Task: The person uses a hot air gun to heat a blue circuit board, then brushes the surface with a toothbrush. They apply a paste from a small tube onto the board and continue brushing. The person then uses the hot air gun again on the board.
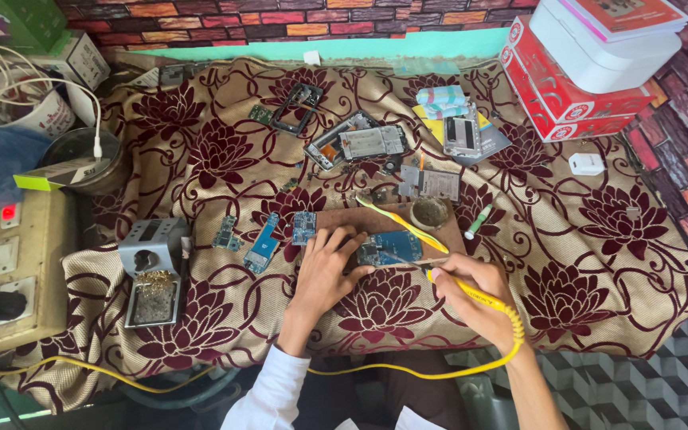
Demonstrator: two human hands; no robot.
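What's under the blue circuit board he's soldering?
The blue circuit board lies on a brown wooden block, which sits on the flowered cloth. The left hand covers the board's left end, so what lies beneath there is hidden.

a small phone repair workshop: stripped phone frames (356,139), loose circuit boards (262,243), a soldering iron (471,291) and its stand (153,271) on a cloth-covered bench (599,263).

Iron tip (392,256) too small — board (392,247) partly under fingers (349,243)
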